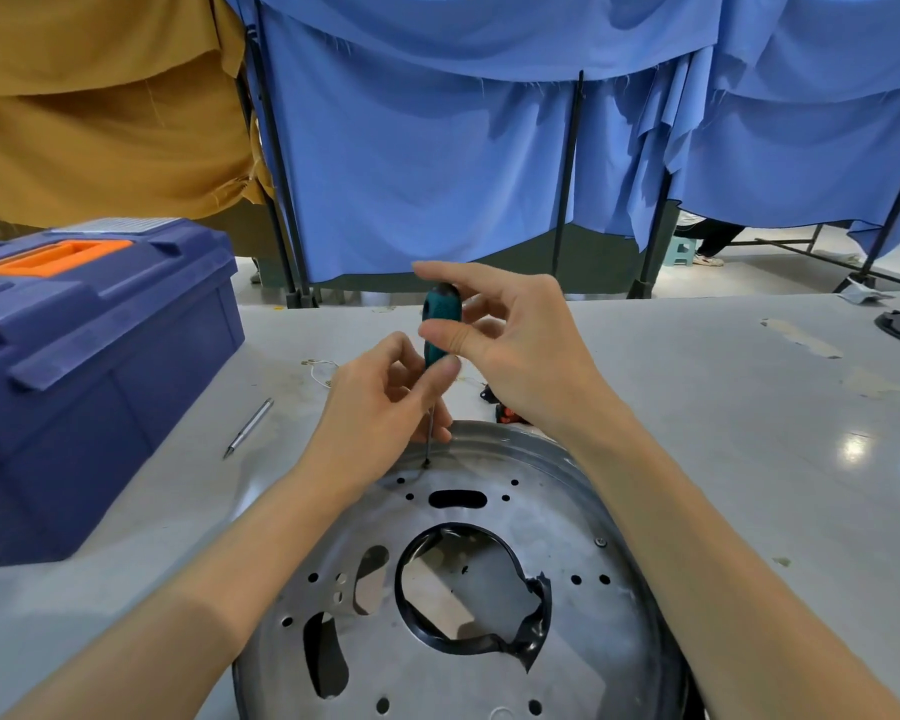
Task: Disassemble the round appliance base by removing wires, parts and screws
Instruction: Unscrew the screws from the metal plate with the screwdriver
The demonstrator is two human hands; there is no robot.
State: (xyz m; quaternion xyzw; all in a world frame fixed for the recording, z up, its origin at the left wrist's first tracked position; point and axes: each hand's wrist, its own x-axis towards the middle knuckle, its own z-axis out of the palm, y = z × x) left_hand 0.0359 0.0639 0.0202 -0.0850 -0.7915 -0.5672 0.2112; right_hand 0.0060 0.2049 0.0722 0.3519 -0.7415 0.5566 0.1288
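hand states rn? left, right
Left hand: pinches the screwdriver low, where handle meets shaft.
Right hand: thumb and fingers pinch the screwdriver's handle.

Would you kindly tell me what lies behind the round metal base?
Small black and red parts lie on the table just behind the base; the right hand, holding the screwdriver, covers the rest of them.

At the centre of the frame the right grip (pixel 510 350) pinches the green handle of an upright screwdriver (pixel 440 324). The left grip (pixel 385 407) holds it lower. Its tip meets the round metal base (pixel 552 511), which lies on the counter (pixel 749 433).
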